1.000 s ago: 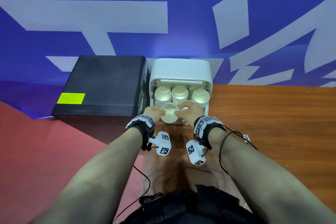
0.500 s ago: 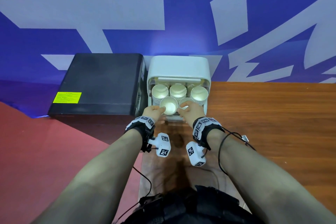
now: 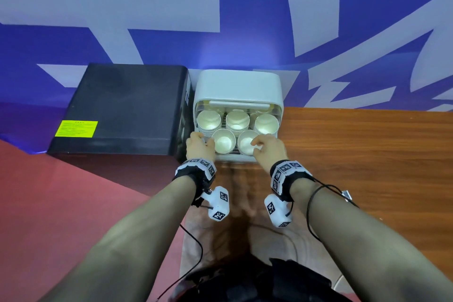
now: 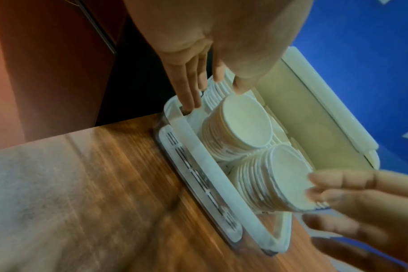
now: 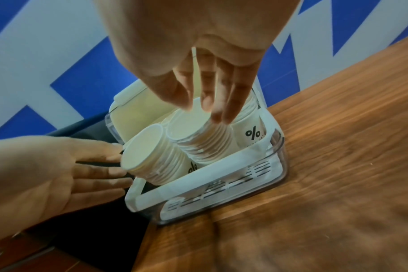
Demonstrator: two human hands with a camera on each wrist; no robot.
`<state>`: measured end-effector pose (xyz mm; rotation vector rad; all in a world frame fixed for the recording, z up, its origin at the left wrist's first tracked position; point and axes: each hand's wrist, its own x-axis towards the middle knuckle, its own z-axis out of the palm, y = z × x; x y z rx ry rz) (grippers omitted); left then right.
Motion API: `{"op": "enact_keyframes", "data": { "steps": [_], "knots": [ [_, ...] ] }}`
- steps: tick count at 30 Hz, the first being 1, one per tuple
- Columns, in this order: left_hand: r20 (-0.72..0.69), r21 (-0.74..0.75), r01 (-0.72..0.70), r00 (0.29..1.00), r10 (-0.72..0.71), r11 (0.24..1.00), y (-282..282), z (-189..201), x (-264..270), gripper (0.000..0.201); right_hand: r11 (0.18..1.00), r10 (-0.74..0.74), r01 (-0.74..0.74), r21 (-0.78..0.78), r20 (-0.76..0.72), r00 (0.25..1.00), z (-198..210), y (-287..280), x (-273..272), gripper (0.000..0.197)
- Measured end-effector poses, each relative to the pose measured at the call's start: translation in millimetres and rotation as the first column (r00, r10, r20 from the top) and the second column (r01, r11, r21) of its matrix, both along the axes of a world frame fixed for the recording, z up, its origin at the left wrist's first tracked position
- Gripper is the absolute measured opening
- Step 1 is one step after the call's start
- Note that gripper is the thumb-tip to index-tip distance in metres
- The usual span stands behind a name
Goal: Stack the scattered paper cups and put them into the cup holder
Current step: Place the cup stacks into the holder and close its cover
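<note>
Two front stacks of paper cups (image 3: 223,141) now stand side by side in the white cup holder (image 3: 239,86), before three rear stacks; a second ago only one stood between the hands. The left hand (image 3: 198,146) and right hand (image 3: 268,147) have let go, fingers straight, tips touching the rims, so loading looks nearly finished.

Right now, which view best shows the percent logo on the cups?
Right wrist: the percent logo reads clearly on a cup's side in the cup holder. Head view shows only cup mouths; left wrist shows rims and stacked edges, no logo.
</note>
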<state>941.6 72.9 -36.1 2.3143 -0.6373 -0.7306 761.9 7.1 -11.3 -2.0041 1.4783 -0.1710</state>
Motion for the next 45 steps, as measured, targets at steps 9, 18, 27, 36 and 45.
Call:
{"op": "enact_keyframes", "data": {
  "steps": [9, 18, 27, 36, 45],
  "knots": [
    [-0.039, -0.068, 0.071, 0.997, -0.074, 0.995, -14.5, -2.0, -5.2, 0.088, 0.928, -0.368, 0.356, 0.107, 0.130, 0.921, -6.1, -17.2, -2.8, 0.078],
    [-0.133, -0.132, 0.010, 0.991, -0.028, 0.991, -22.4, -9.5, -3.9, 0.091, 0.862, -0.482, 0.435, 0.261, 0.157, 0.862, -23.4, -24.3, 5.6, 0.085],
    [-0.234, -0.111, -0.032, 0.972, 0.005, 0.993, -24.7, -10.7, -3.1, 0.072, 0.841, -0.451, 0.380, 0.386, 0.111, 0.885, -22.3, -31.4, 0.2, 0.073],
    [0.098, -0.053, 0.256, 0.963, -0.250, 0.965, 5.1, -6.2, -22.7, 0.087, 0.925, -0.357, 0.344, 0.159, 0.058, 0.932, 24.5, -27.4, -20.5, 0.022],
    [0.505, 0.461, 0.724, 0.261, -0.823, 0.513, 25.0, -11.5, -45.4, 0.095, 0.926, -0.023, 0.014, -0.377, -0.020, 1.000, 56.6, -42.2, -10.2, 0.030]
  ]
}}
